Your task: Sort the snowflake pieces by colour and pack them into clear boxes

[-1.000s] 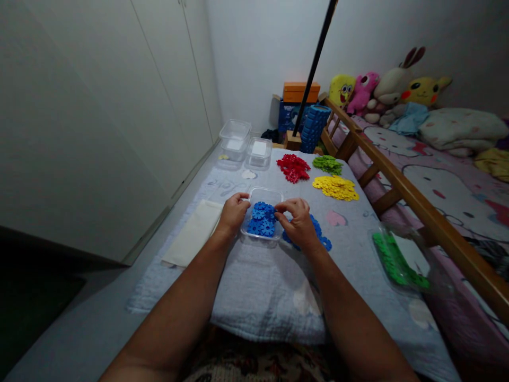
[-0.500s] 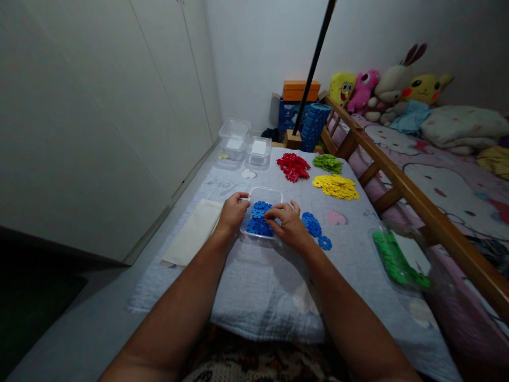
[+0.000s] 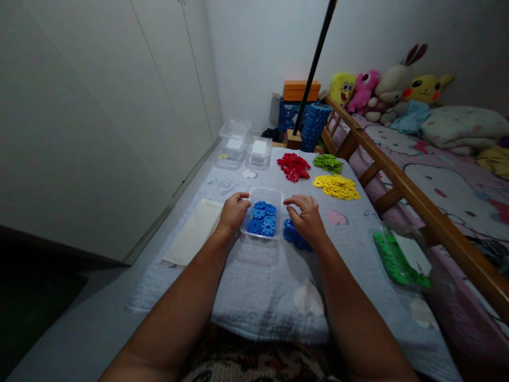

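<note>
A clear plastic container (image 3: 265, 196) sits in front of me with several blue snowflake-shaped plastic discs (image 3: 262, 218) lying flat inside it. My left hand (image 3: 235, 212) grips the container's left rim between thumb and fingers. Just right of the container, my right hand (image 3: 304, 212) is open, thumb and index finger apart, with nothing visible between them. Beneath and beside that hand lies a pile of loose blue discs (image 3: 293, 236), partly hidden by it.
Red (image 3: 294, 167), light green (image 3: 327, 164) and yellow piles of discs (image 3: 337, 187) lie farther back. Clear containers (image 3: 234, 138) stand at the far left. A container of green discs (image 3: 400, 260) is near the wooden bed rail (image 3: 397, 185). A folded cream cloth (image 3: 193, 233) lies left.
My right hand has moved from above the container to its right side, over the loose blue discs, and its fingers have parted. My left hand has stayed at the rim.
</note>
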`<state>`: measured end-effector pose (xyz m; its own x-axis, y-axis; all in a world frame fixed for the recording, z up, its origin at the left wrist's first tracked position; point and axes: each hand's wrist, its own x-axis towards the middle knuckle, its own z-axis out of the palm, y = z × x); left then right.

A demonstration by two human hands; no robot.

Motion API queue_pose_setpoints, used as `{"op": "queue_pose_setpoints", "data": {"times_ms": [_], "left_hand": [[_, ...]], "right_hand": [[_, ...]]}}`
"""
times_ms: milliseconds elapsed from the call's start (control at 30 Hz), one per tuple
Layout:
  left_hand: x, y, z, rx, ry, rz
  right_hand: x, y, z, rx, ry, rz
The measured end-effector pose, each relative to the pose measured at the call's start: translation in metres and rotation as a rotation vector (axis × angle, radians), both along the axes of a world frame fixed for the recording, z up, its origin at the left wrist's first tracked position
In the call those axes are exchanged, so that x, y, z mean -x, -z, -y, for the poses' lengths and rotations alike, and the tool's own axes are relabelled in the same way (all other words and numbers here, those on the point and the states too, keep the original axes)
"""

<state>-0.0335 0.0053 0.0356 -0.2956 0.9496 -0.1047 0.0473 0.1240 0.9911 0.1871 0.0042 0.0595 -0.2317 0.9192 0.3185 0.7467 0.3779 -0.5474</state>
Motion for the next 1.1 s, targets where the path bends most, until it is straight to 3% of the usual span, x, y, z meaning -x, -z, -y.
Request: {"op": "queue_pose_setpoints", "data": {"times_ms": [167, 333, 500, 700, 900, 1100], "left_hand": [[-0.002, -0.005, 0.002, 0.006, 0.006, 0.014], [-0.001, -0.003, 0.001, 0.011, 0.011, 0.020], [0.001, 0.001, -0.001, 0.008, 0.010, -0.005], [0.001, 0.003, -0.001, 0.009, 0.008, 0.010], [0.001, 0.003, -0.001, 0.004, 0.005, 0.012], [0.001, 0.003, -0.001, -0.001, 0.017, 0.009]], "right_hand": [[-0.023, 0.002, -0.009, 0.124, 0.088, 0.197], [-0.026, 0.009, -0.008, 0.219, 0.046, 0.462], [-0.025, 0.014, -0.008, 0.233, 0.007, 0.517], [-0.023, 0.010, -0.008, 0.235, 0.021, 0.374], [-0.024, 0.008, -0.013, 0.236, -0.010, 0.028], [-0.012, 0.001, -0.006, 0.052, 0.035, -0.331]]}}
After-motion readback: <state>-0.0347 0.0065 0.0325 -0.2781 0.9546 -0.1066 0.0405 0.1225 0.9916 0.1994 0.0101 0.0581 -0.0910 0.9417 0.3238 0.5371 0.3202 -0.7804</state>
